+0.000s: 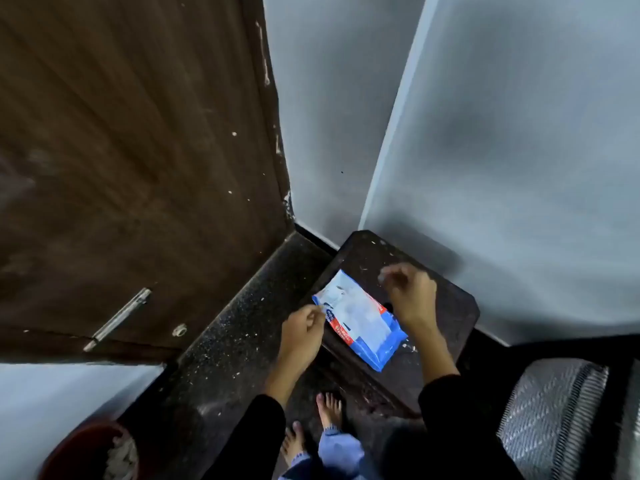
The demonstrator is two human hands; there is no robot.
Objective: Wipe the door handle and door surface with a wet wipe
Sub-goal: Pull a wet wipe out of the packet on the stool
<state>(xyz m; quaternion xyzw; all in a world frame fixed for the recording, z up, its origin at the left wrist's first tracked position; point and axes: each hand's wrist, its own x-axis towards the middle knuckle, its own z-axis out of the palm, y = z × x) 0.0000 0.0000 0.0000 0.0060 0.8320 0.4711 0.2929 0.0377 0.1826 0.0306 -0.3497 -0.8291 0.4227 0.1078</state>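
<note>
The left hand's (302, 330) fingers pinch the left edge of the wet wipe pack (360, 318), wrist bent, dark sleeve trailing back. The right hand (408, 292) hovers above the pack's far side, fingers curled loosely; whether they hold anything cannot be told. The pack lies flat mid-top on a dark stool (446, 299). The brown door (138, 150) with its metal handle (119, 318) stands to the left.

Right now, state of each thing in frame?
Wet wipe pack: flat on dark stool, flap area blurred.
Left hand: pinching pack's edge.
Right hand: fingers curled above pack, contents unclear.
Door: dusty, speckled.
Door handle: untouched.
</note>
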